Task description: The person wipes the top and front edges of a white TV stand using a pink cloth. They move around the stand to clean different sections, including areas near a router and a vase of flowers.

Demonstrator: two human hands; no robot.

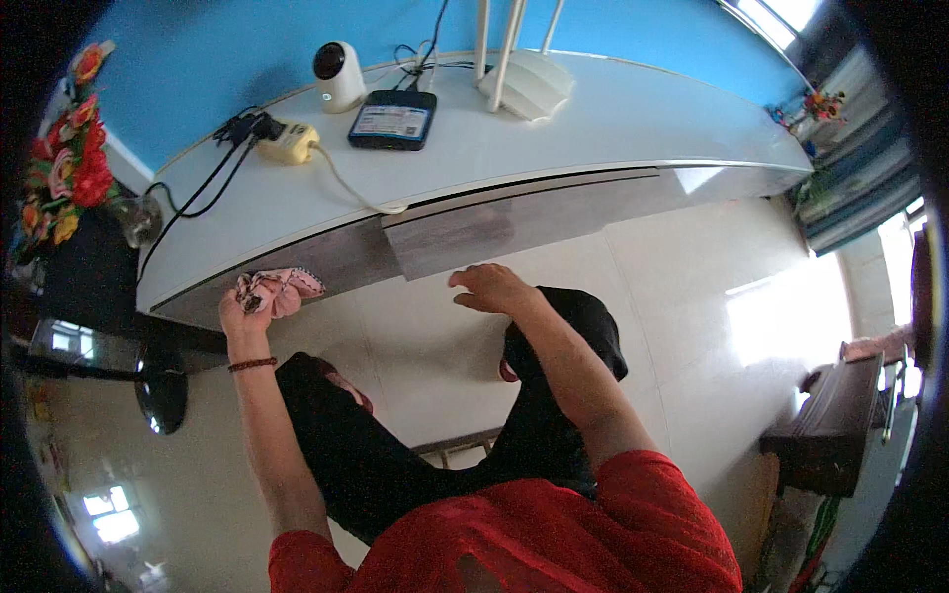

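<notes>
My left hand [243, 317] grips a crumpled pink cloth [285, 290] with a dark-edged border. Both are at the left end of the long cabinet's grey front [326, 259]; whether the cloth touches that panel I cannot tell. Over the floor, in front of the cabinet's middle section, my right hand [491, 287] holds nothing, its fingers apart and slightly bent. Behind it, a grey drawer front [482, 230] stands a little proud of the panel to its left.
On the white cabinet top [637, 111] are a white camera [341, 78], a black box [393, 120], a white router [528, 85] with antennas and a yellow power strip [291, 142] with cables. Artificial flowers [81, 163] stand left. A dark wooden piece of furniture [823, 437] is at right.
</notes>
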